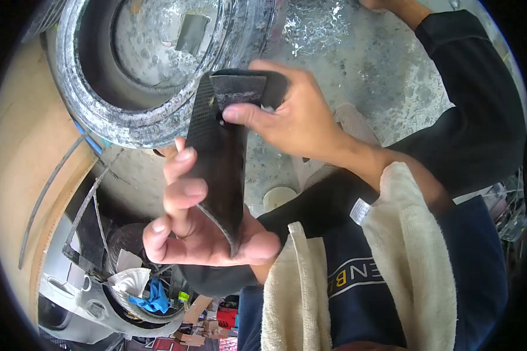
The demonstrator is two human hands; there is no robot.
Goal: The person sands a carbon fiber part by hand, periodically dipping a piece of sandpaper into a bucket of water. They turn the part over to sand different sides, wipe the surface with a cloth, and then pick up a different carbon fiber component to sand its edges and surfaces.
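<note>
My left hand [205,228] is closed round the lower end of a long, tapering black part [219,164] with a woven, carbon-fibre look. Its palm faces up, and the curved pointed end rests near the base of the thumb. At the part's upper end, my right hand [298,111] is closed, its thumb pressing a dark folded sheet [237,88] against the surface. The right fingers are mostly hidden behind. Beyond both hands stands a round, grey-smeared basin [129,131] that looks to hold water, with a square grey sheet [192,34] inside it.
Wet concrete floor [334,58] lies ahead. A bent leg in dark trousers [462,123] is at right. A cream towel [416,240] hangs over the dark shirt. At left are a tan panel [35,152], a blue crumpled cloth or glove [152,298] and mixed clutter.
</note>
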